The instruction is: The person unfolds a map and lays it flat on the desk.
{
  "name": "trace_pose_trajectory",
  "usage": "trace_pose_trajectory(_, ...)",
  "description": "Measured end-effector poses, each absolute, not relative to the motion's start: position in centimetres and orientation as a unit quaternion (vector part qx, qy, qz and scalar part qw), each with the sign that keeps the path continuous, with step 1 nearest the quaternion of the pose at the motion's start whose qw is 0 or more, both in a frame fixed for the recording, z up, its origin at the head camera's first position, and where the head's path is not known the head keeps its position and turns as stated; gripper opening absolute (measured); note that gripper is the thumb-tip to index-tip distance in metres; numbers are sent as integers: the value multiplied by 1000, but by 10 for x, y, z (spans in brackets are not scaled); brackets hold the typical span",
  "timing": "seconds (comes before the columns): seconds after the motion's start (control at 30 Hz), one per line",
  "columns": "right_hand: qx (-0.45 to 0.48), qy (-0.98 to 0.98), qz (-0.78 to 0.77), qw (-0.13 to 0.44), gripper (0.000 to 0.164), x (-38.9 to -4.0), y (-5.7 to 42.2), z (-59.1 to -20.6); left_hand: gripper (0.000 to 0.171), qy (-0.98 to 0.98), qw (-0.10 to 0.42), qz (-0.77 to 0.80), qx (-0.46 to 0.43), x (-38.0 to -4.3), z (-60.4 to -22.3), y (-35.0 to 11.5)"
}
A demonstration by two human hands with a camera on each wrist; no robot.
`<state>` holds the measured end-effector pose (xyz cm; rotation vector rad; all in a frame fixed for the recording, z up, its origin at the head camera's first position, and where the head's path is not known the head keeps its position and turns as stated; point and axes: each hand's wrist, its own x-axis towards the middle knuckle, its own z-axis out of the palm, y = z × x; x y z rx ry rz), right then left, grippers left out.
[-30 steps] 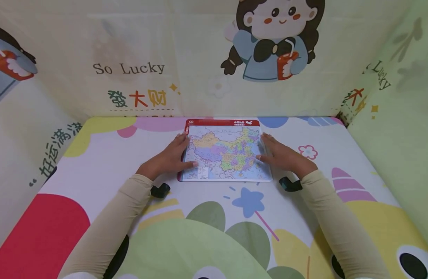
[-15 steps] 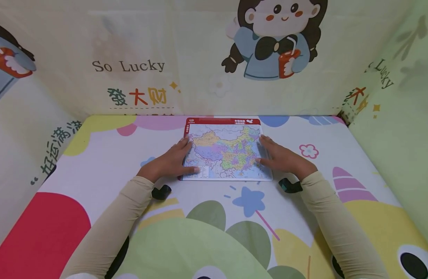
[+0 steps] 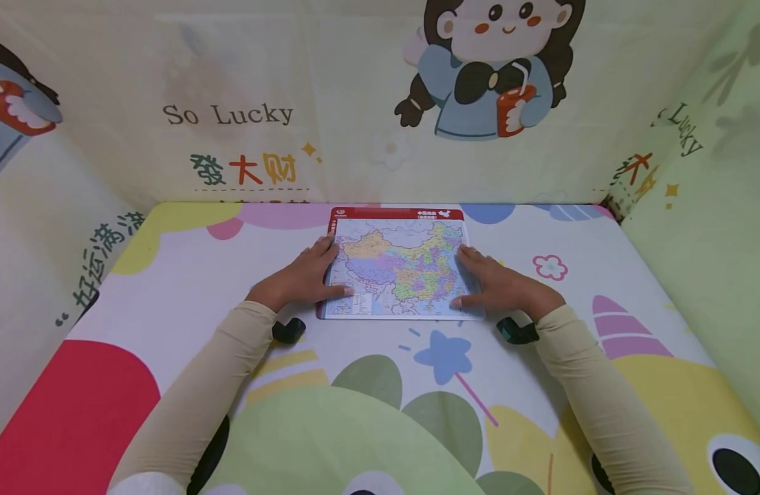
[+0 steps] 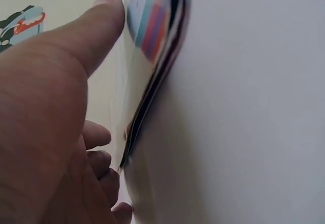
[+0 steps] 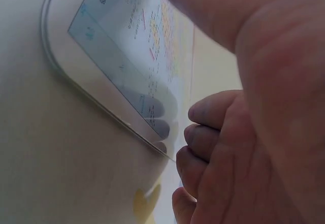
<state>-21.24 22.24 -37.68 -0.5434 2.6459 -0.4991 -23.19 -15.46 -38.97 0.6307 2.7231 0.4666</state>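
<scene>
A glossy map of China (image 3: 398, 268) with a red top border lies flat at the far middle of the table. My left hand (image 3: 296, 278) rests at its left edge, thumb over the lower left corner. From the other side my right hand (image 3: 509, 285) touches the right edge, fingers extended and thumb lying over the lower right part. Close up in the left wrist view, the map's edge (image 4: 147, 97) shows several thin dark layers beside the thumb. The right wrist view shows the rounded corner (image 5: 68, 43) of the map, with the fingers mirrored in its shiny surface.
The table is covered by a cartoon-print cloth (image 3: 380, 344) with a green figure and a blue star. A printed curtain wall (image 3: 349, 89) stands right behind the table's far edge, and a pale one (image 3: 714, 227) runs along the right.
My right thumb has slid down toward the map's lower edge, and the right fingers have shifted slightly inward and nearer. The left hand and the map stay almost still.
</scene>
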Motion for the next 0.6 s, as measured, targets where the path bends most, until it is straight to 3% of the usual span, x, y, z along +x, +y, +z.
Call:
trace_pose_trajectory(0.27, -194, 943, -167, 210, 120, -208, 224, -375, 105, 949, 159, 152, 227, -235, -392, -155)
trace_pose_trajectory(0.6, -192, 940, -176, 220, 117, -208, 227, -379, 104, 950, 161, 142, 226, -235, -391, -154)
